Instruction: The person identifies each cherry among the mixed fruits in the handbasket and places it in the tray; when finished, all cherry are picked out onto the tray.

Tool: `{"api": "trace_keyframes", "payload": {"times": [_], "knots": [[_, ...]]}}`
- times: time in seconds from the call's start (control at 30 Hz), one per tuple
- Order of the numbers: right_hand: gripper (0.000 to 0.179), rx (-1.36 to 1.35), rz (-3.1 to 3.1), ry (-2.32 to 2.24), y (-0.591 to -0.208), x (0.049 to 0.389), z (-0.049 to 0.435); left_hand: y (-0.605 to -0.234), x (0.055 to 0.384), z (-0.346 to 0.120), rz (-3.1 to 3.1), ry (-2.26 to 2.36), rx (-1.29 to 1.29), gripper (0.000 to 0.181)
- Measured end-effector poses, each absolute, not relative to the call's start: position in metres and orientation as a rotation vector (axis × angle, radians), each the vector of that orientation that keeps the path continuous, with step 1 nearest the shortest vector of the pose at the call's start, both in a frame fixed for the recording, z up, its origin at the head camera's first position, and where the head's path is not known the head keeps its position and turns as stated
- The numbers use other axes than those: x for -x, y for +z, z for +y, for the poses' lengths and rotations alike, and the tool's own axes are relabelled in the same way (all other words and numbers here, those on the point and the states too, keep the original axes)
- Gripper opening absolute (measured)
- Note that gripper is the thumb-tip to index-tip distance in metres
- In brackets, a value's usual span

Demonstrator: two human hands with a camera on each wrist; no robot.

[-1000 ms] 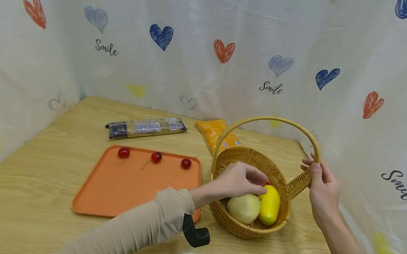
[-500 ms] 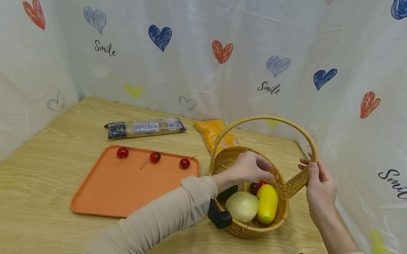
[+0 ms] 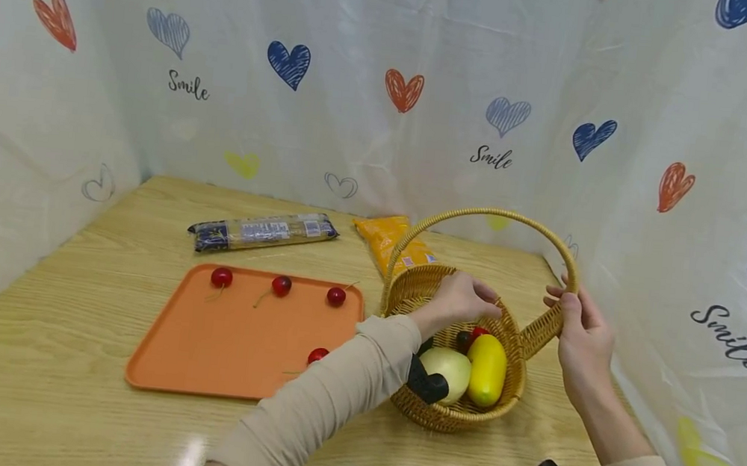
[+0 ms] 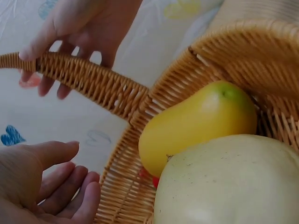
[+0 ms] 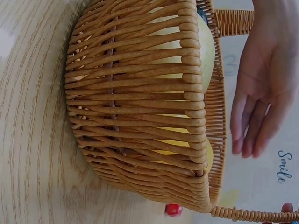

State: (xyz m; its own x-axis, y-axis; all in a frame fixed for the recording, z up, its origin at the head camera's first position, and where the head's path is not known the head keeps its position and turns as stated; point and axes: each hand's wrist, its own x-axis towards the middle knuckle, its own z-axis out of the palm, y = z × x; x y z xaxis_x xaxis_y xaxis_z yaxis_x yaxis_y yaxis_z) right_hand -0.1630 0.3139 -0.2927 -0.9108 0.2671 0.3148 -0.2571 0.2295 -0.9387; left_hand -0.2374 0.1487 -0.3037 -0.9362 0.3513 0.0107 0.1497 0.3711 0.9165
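A wicker basket (image 3: pixel 443 422) stands at the right of the table. My right hand (image 3: pixel 587 344) pinches the base of its arched handle (image 3: pixel 489 212) between thumb and fingers. Over the basket's back part hovers my left hand (image 3: pixel 464 302); in the left wrist view its fingers are loosely bent with nothing between them. Inside the basket lie a yellow, elongated fruit (image 3: pixel 487 371) with a green end and a large pale, round fruit (image 4: pixel 229 186). Behind them sit a small dark thing (image 3: pixel 464 340) and a red one (image 3: pixel 480 332), both partly hidden.
Left of the basket lies an orange tray (image 3: pixel 215 338) with several red cherries (image 3: pixel 281 286); one cherry (image 3: pixel 317 356) is partly behind my sleeve. Farther back are a clear-and-blue packet of noodles (image 3: pixel 264 232) and an orange bag (image 3: pixel 386 240). A patterned curtain (image 3: pixel 328 139) encloses the table.
My left hand has moved from over the yellow fruit to the basket's back, uncovering the dark and red things. A cherry near the tray's front has come into view. The right hand keeps its grip.
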Motion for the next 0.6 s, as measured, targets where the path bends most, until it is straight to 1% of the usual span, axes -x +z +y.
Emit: {"api": "trace_keyframes", "payload": {"times": [0.13,0.27,0.6], "knots": [[0.045,0.012,-2.093,1.716,-0.293,0.162,0.315,-0.306,0.246,0.158,2.447,1.648,-0.289,0.014],[0.044,0.015,-2.086,1.735,-0.293,0.162,0.315,-0.310,0.251,0.164,2.457,1.647,-0.179,0.014],[0.044,0.035,-2.068,1.743,-0.295,0.162,0.311,-0.326,0.250,0.164,2.492,1.479,-0.048,0.011]]}}
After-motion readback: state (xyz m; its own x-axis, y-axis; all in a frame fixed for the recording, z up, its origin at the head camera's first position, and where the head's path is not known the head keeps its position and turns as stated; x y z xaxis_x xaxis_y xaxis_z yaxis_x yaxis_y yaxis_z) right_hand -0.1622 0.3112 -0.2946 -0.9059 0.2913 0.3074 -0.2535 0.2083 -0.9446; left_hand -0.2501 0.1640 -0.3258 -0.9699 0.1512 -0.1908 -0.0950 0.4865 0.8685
